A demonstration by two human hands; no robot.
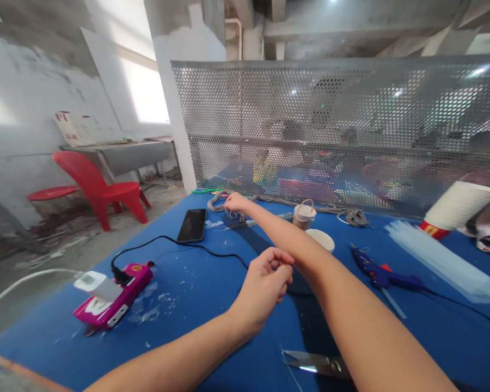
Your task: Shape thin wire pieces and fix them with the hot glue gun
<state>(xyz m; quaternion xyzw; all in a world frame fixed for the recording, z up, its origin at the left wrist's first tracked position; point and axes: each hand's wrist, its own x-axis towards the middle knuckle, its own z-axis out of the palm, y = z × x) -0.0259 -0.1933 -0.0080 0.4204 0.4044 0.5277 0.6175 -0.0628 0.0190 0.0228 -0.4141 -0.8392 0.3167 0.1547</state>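
1. The right hand (237, 202) is stretched far out over the table (212, 321). Its fingertips are pressed together in a pinch on the left end of the grey cord (353, 216), which lies in a loose bundle along the foot of the perforated screen (330, 103).
2. The left hand (265, 279) sits nearer the body, just beside the right forearm, fingers curled and thumb meeting forefinger. It may pinch a fine thread, but the view is too coarse to tell.
3. Only the cord's end is gripped, and the rest trails off to the right of the right hand, flat on the table. The scissors (314, 363) lie below the left hand with no hand on them. The blue glue gun (375, 272) rests on its side to the right of the left hand, untouched. As far as shows, no cutting or gluing is under way, and I judge the work to be at the picking-up stage.
4. A twine spool (304, 213) and a white round lid (320, 239) stand just right of the right forearm. A dark phone (192, 225) lies left of the right hand. A pink power strip (114, 298) lies well left of the left hand.
5. The table is blue and flecked with pale scraps. Clear glue sticks (445, 261) and stacked paper cups (457, 206) lie far to the right of both hands. Beyond the table's left edge stands a red chair (102, 190) on a rough floor, under patchy plaster walls.
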